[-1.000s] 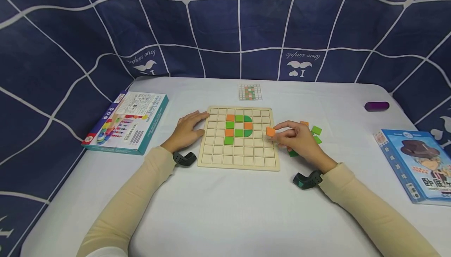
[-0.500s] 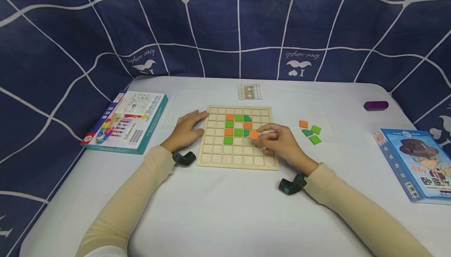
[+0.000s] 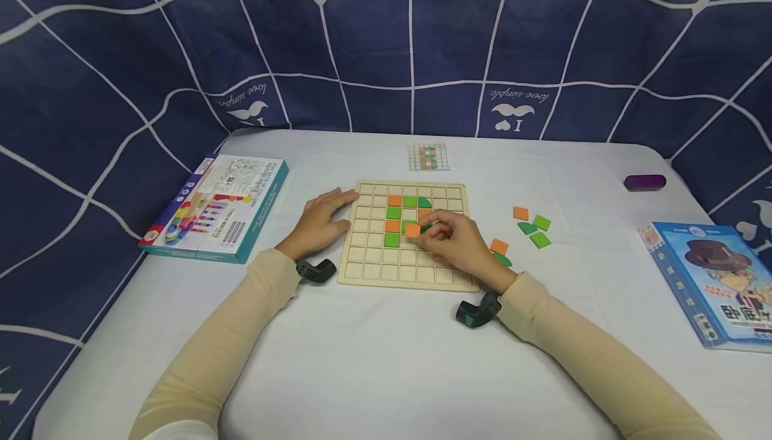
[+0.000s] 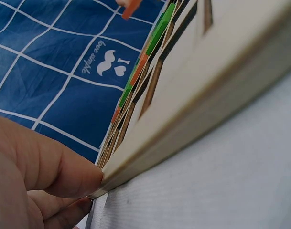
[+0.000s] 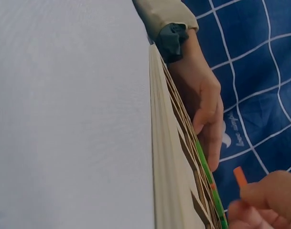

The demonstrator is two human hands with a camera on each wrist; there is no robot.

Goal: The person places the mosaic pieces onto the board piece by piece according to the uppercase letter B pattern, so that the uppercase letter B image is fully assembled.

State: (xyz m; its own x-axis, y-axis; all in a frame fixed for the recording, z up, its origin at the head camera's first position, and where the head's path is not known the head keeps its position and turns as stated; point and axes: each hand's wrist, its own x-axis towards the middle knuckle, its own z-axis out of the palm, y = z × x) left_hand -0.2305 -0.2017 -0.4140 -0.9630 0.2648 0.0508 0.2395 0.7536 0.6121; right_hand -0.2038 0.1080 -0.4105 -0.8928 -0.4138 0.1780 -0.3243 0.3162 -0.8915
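A wooden grid board (image 3: 372, 272) lies on the white table, with orange, green and dark-green tiles set in some of its cells. My right hand (image 3: 456, 242) is over the board, pinching an orange square tile (image 3: 413, 231) between thumb and fingers. In the right wrist view that tile (image 5: 240, 177) shows edge-on, above the board surface. My left hand (image 3: 322, 221) rests at the board's left edge, fingers extended; in the left wrist view the thumb (image 4: 71, 174) touches the rim. The right hand hides some cells and part of a dark-green tile.
Right of the board lie loose tiles, among them an orange square (image 3: 521, 213) and a green square (image 3: 540, 240). A small pattern card (image 3: 428, 157) lies behind it. Boxes stand at left (image 3: 217, 209) and right (image 3: 714, 279); a purple case (image 3: 645, 183) is at the back right.
My right hand has carried the orange tile leftward from the board's right edge to near its middle. Loose tiles that it covered are now visible. The left hand stays put.
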